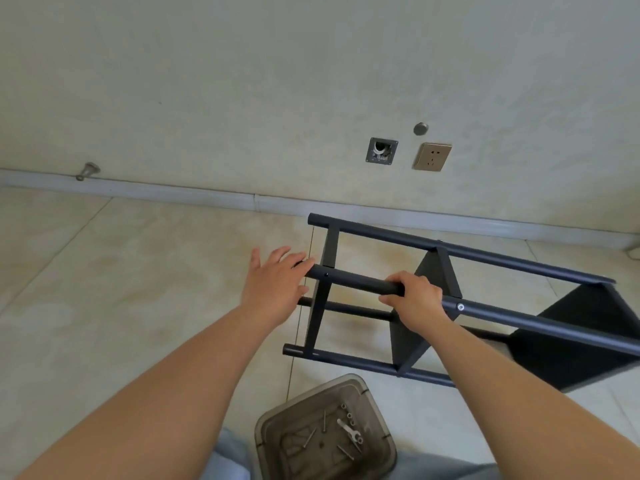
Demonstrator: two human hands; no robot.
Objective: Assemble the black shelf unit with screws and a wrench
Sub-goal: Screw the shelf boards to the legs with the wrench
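Shelf (450,306) lies on its side on the floor, long axis running left to right. Right hand (415,299) grips the near upper pole mid-length; left hand (277,282), fingers spread, touches that pole's left end. Screws (341,448) and wrench (348,432) wait in the near tray (273,424).

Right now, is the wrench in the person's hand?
No, the wrench lies in the grey plastic bin with screws, while the right hand grips the shelf's black tube.
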